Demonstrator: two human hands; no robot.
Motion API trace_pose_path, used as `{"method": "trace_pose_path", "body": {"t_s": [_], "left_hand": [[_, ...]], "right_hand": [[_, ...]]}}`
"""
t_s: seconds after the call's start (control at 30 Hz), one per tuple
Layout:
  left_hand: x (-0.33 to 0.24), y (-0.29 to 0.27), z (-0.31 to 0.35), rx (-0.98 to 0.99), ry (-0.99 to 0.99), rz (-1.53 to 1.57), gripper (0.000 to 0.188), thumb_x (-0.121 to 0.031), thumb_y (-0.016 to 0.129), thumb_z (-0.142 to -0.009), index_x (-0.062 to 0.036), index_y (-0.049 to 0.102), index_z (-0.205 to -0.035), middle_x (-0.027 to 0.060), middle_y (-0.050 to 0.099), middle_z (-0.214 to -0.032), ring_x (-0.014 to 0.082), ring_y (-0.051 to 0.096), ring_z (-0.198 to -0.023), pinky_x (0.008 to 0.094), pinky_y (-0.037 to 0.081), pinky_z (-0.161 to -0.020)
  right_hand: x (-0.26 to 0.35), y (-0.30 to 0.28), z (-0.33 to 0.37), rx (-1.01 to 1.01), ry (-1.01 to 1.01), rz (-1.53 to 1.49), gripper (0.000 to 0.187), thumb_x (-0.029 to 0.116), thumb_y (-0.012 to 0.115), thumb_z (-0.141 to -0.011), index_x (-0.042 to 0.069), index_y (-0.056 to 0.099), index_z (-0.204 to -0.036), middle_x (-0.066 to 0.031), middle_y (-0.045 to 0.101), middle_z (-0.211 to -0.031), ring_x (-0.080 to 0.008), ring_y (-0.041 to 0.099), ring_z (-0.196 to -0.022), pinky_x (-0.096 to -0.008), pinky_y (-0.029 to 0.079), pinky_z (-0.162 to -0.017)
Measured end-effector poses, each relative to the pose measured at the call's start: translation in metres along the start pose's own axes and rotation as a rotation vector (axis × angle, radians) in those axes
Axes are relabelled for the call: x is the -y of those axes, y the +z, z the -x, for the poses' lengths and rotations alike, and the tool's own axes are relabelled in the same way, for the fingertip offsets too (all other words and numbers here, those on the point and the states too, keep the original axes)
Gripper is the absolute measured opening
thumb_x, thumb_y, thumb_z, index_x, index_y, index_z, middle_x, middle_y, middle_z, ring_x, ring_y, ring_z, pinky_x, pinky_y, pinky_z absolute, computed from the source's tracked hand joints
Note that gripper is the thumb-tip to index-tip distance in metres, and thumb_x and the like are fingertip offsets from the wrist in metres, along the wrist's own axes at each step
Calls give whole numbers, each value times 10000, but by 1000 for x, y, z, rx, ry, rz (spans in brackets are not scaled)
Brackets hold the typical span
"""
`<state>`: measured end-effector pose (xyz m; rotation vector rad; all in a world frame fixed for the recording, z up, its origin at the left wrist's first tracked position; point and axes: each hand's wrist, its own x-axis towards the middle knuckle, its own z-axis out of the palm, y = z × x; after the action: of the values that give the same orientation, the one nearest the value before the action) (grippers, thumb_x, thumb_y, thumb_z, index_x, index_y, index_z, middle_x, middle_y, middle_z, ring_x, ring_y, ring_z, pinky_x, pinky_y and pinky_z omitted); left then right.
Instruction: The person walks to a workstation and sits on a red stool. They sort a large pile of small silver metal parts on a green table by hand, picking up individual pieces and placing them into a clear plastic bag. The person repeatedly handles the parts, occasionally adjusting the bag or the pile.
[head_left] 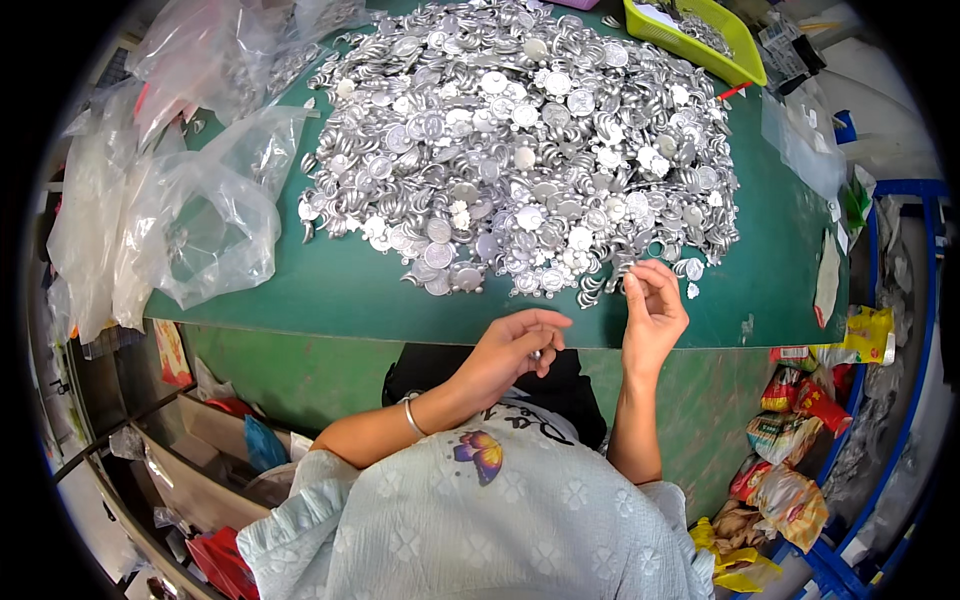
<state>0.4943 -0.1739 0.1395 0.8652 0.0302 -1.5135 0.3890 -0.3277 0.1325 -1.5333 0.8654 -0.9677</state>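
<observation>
- Green table (345, 295), seen from above.
- Silver metal pieces (520, 150): heaped on it, at the person's 12 o'clock; directions below from the heap's centre.
- Left hand (503, 355): 6 o'clock, fingers curled, silvery bit (537, 354) among them; grip cannot be told.
- Right hand (655, 315): 5 o'clock, thumb and fingertips near together beside the heap; whether pinching cannot be told.
- Clear plastic bags (235, 235): 9 o'clock.
- Yellow-green basket (698, 54): 2 o'clock.

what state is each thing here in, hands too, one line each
left hand: fingers curled, small silvery piece showing among them
right hand: thumb and fingertips close together; any held piece unclear
metal pieces: loose, heaped
table: partly covered
yellowish basket: uncovered, holding small items
clear plastic bag: crumpled
bracelet: worn, left wrist
</observation>
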Motion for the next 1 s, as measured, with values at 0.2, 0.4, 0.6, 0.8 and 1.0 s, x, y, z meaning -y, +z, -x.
{"method": "trace_pose_path", "body": {"t_s": [0.2, 0.4, 0.6, 0.8, 1.0], "left_hand": [[-5, 12, -2, 32, -45, 134, 296, -177, 466, -968, 22, 546, -1172, 72, 611, -967, 125, 578, -780, 270, 495, -703], [5, -5, -4, 178, -63, 235, 328, -202, 448, -977, 22, 545, -1197, 75, 615, -977, 124, 589, -811, 267, 502, -717], [10, -8, 1, 90, -95, 86, 295, -86, 532, -923, 16, 553, -1198, 77, 621, -1010, 118, 595, -845, 253, 506, -748], [10, -2, 4, 79, -57, 65, 330, -50, 555, -899, 22, 530, -1221, 118, 596, -1141, 175, 575, -1065, 309, 470, -939], [6, 4, 2, 34, -56, 149, 359, -112, 519, -934, 27, 485, -1263, 118, 574, -1178, 188, 547, -1113, 364, 407, -1009]], "right_hand": [[25, -6, 22, 229, 120, -215, 142, -104, 635, -781, -39, 628, -906, -104, 573, -1013, -144, 575, -877, -250, 468, -748], [41, -10, 21, 433, -265, 235, 202, -61, 687, -685, -12, 655, -878, -115, 644, -876, -265, 590, -860, -345, 467, -780], [26, -3, 7, 489, -387, 837, 390, 35, 686, -720, 46, 594, -1099, -74, 594, -1066, -266, 499, -970, -375, 366, -805], [16, -5, 11, 399, -467, 836, 295, 15, 673, -732, 47, 621, -1021, -65, 583, -929, -251, 512, -921, -374, 347, -827], [21, 1, 26, 266, -408, 469, 216, -2, 694, -703, 40, 647, -911, -59, 608, -894, -253, 549, -923, -367, 348, -851]]}}
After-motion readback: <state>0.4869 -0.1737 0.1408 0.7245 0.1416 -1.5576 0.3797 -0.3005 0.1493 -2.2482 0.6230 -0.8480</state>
